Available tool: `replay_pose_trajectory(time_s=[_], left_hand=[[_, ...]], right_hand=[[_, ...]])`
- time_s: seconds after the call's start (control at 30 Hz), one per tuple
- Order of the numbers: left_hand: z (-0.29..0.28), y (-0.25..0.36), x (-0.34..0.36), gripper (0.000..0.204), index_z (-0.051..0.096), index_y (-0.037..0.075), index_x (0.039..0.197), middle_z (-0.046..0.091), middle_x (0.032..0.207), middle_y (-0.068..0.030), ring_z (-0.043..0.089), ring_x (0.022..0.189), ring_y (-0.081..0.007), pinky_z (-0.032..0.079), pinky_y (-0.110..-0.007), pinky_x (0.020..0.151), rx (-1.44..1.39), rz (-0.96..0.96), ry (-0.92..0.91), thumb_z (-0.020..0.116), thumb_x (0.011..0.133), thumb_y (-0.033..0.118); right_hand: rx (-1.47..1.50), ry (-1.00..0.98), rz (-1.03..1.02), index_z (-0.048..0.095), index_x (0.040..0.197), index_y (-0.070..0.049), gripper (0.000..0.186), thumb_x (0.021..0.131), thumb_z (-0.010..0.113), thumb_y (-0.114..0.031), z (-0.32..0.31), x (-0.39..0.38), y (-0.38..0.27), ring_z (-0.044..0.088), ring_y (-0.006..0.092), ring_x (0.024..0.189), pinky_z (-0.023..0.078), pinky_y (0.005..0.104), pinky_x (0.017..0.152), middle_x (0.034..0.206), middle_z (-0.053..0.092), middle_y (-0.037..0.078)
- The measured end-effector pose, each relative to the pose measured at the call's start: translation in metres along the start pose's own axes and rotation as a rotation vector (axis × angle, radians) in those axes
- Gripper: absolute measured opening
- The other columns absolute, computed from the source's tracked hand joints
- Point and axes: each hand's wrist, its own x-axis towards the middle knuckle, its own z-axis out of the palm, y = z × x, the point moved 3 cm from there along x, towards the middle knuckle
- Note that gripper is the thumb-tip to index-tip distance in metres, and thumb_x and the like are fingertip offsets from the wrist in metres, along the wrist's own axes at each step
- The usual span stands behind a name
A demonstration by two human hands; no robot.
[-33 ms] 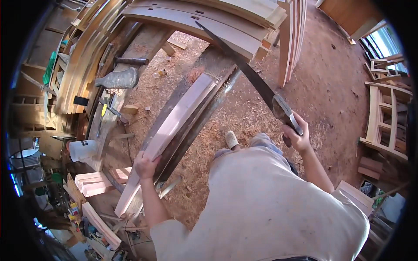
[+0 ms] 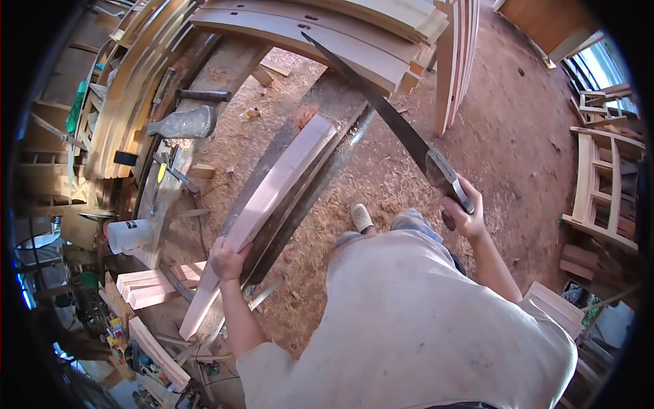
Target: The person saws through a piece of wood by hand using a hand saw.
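A long hand saw (image 2: 402, 133) is in my right hand (image 2: 466, 210), which is closed round its handle. Its dark blade points up and to the left, with the tip over the pale boards at the top. My left hand (image 2: 229, 259) wraps over a long, pale wooden beam (image 2: 283, 174) that slants across a dark plank bench (image 2: 272, 238). The saw blade is apart from this beam. A small heap of reddish sawdust (image 2: 306, 116) sits by the beam's far end.
Slotted curved boards (image 2: 354, 48) are stacked at the top. On the left stand a white bucket (image 2: 129, 236), a grey bottle-shaped object (image 2: 184, 123) and a yellow-handled tool (image 2: 161, 172). Wood shavings cover the floor (image 2: 327, 232). Wooden frames (image 2: 599, 180) stand at the right.
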Motion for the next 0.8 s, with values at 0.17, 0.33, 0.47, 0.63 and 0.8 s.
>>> replay_pose_trajectory(time_s=[0.17, 0.33, 0.47, 0.63, 0.8], left_hand=[[0.004, 0.001, 0.005, 0.061, 0.073, 0.005, 0.099, 0.069, 0.101, -0.0137, 0.068, 0.095, -0.0404, 0.055, -0.050, 0.083, -0.006, -0.087, -0.012, 0.091, 0.066, 0.052], [0.015, 0.012, 0.026, 0.061, 0.073, 0.005, 0.100, 0.069, 0.107, -0.0121, 0.067, 0.102, -0.0387, 0.055, -0.050, 0.088, 0.009, -0.148, -0.005, 0.093, 0.064, 0.051], [0.018, 0.032, 0.045, 0.056, 0.073, 0.005, 0.100, 0.069, 0.108, -0.0127, 0.066, 0.102, -0.0387, 0.054, -0.050, 0.090, -0.147, -0.287, -0.117, 0.090, 0.069, 0.047], [0.035, 0.156, 0.153, 0.048, 0.075, 0.002, 0.100, 0.072, 0.100, -0.0197, 0.071, 0.094, -0.0385, 0.057, -0.048, 0.085, -0.161, 0.111, -0.124, 0.085, 0.078, 0.043], [0.034, 0.246, 0.234, 0.059, 0.072, 0.003, 0.121, 0.071, 0.121, -0.0238, 0.070, 0.109, -0.0394, 0.055, -0.046, 0.099, -0.329, 0.180, -0.022, 0.084, 0.080, 0.043]], right_hand=[[-0.039, -0.055, 0.031, 0.056, 0.143, 0.003, 0.061, 0.084, 0.068, -0.005, 0.011, 0.001, -0.009, 0.057, 0.0091, 0.084, 0.047, 0.0255, 0.076, 0.101, 0.065, 0.001], [-0.166, -0.118, -0.112, 0.053, 0.146, 0.003, 0.066, 0.082, 0.068, -0.005, 0.029, 0.013, -0.048, 0.060, 0.0128, 0.089, 0.050, 0.0294, 0.085, 0.106, 0.066, 0.003], [-0.337, -0.245, -0.346, 0.045, 0.152, 0.003, 0.072, 0.085, 0.069, -0.002, 0.040, 0.006, -0.075, 0.059, 0.0128, 0.088, 0.051, 0.0300, 0.085, 0.110, 0.066, 0.006], [0.059, -0.246, -0.120, 0.035, 0.159, 0.002, 0.064, 0.101, 0.063, -0.004, 0.071, 0.009, -0.071, 0.054, 0.0078, 0.089, 0.047, 0.0238, 0.080, 0.122, 0.062, 0.006], [-0.029, -0.198, -0.127, 0.041, 0.155, 0.004, 0.061, 0.101, 0.066, -0.008, 0.091, 0.014, -0.062, 0.057, 0.0167, 0.120, 0.045, 0.0306, 0.105, 0.136, 0.063, 0.013]])
